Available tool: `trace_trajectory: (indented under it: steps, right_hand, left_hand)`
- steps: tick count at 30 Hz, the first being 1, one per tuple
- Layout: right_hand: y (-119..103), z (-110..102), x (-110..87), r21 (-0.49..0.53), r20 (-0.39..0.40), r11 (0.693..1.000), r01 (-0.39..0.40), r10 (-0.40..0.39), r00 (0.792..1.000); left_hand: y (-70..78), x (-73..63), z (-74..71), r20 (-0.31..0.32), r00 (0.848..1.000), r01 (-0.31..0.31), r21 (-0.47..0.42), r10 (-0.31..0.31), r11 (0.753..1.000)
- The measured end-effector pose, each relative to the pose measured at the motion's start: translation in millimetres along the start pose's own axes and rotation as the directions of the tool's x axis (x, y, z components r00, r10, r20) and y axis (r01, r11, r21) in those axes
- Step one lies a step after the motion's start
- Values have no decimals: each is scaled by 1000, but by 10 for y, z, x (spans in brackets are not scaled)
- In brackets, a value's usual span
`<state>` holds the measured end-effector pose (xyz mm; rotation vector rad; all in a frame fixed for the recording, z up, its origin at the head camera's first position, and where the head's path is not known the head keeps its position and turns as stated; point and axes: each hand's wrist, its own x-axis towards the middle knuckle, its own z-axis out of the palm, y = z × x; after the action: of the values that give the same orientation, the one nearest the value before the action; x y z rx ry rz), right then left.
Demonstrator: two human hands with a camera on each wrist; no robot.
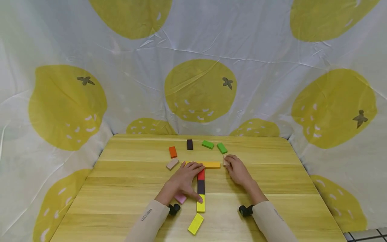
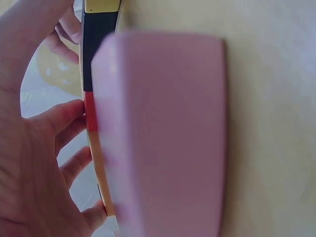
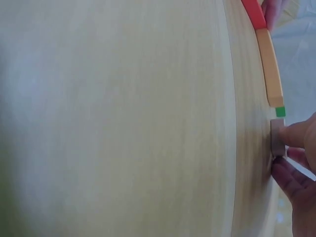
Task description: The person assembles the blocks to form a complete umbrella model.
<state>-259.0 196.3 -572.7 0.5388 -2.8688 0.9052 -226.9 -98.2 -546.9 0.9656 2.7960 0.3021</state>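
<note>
On the wood-grain table (image 1: 121,188), a T already lies put together: an orange bar (image 1: 213,165) across the far end, then a red block (image 1: 201,174), a dark block (image 1: 201,187) and a yellow block (image 1: 201,207) in a straight row towards the near side. The left hand (image 1: 187,176) lies over it, fingers spread, thumb resting on the yellow block; it covers part of the bar, so I can't be sure whether that is one piece or more. The right hand (image 1: 239,171) pinches a small beige wooden block (image 1: 224,161) between thumb and fingers, just right of the bar and not joined to it.

Other pieces lie unjoined: an orange-red block (image 1: 173,152), a black block (image 1: 189,145), two green blocks (image 1: 208,145) at the far side, a second beige block (image 1: 172,164) to the left, and another yellow one (image 1: 196,224) nearest. A pink block (image 1: 181,198) sits by the left wrist, partly hidden by it. Behind hangs a lemon-print cloth (image 1: 133,84).
</note>
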Motion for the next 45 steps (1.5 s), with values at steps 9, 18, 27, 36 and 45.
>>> trace_trajectory:
  steps: [9,18,27,36,45]
  right_hand:
    - [-55,10,-10,31,29,998,-53,52,998]
    - [-57,25,-26,43,34,998,-49,48,998]
    - [-81,29,35,58,34,998,-24,22,999]
    - [-96,27,44,58,52,998,-9,6,999]
    - [-98,30,37,64,48,998,-25,22,999]
  left_hand:
    - [28,3,-3,9,1000,-19,-17,19,1000]
    - [52,24,10,-6,1000,-27,-10,27,1000]
    - [20,9,-23,13,1000,-1,-7,1,1000]
    - [0,10,-15,19,1000,5,8,-5,1000]
    - [-10,12,-5,9,1000,-4,6,4,1000]
